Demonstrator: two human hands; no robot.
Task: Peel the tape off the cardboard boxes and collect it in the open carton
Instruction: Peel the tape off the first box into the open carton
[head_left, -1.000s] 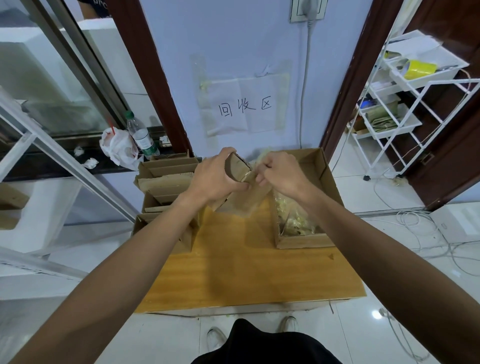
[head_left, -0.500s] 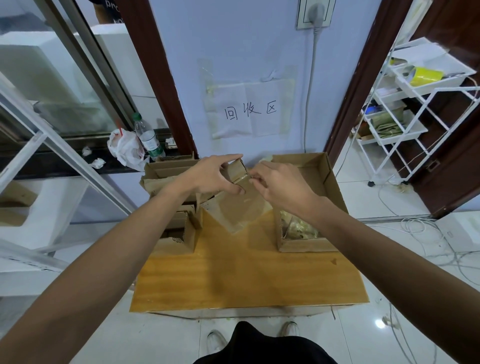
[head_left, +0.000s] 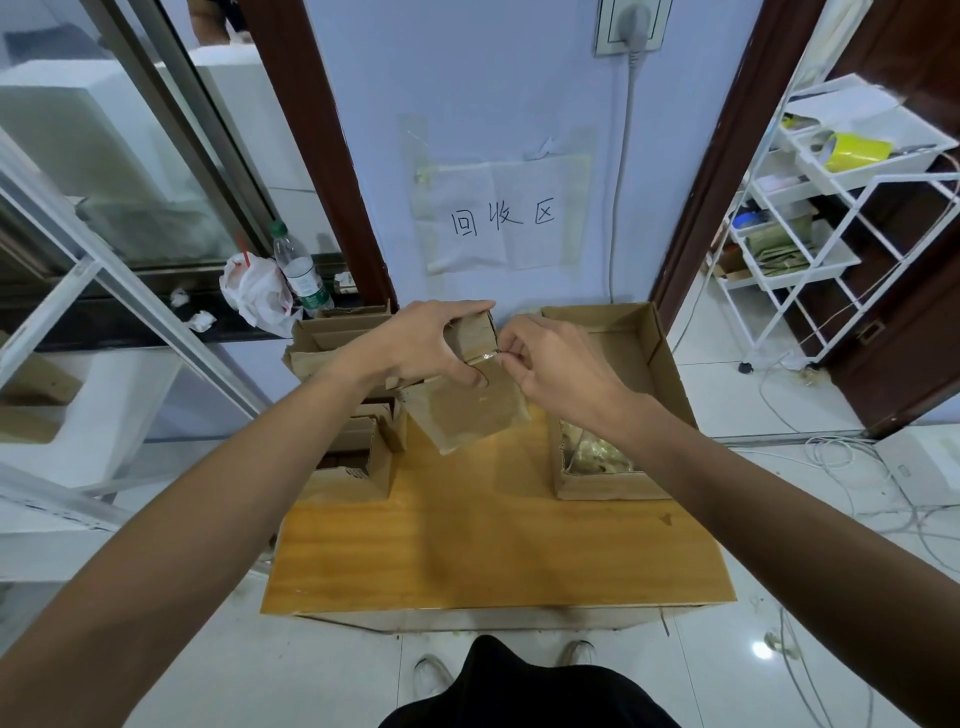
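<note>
Spanning the lower middle of the view, the wooden table carried all the cardboard. Off at 2 o'clock from it, a white wire rack stood on the tiled floor with a yellow roll in its top tray. On the wall at 12 o'clock hung a handwritten paper sign.

The open carton sat at the table's 2 o'clock corner, flaps up, and a crumpled wad of peeled tape lay in its near end. A stack of cardboard boxes filled the 10 o'clock corner. Behind them, on a dark ledge, a white plastic bag leaned just beside a clear bottle.

Between stack and carton, a small cardboard box was held above the table, tilted, its lower end toward 6 o'clock. The left hand gripped its upper end, fingers curled over the top edge and thumb pressed on the near face. The right hand came in from 3 o'clock with its fingertips pinched together on a thin shiny strip of tape at the box's seam, just beside the left thumb. The strip's other end lay on the cardboard; I could not tell how much of it had lifted free. Both hands were close together, nearly touching across the box.
</note>
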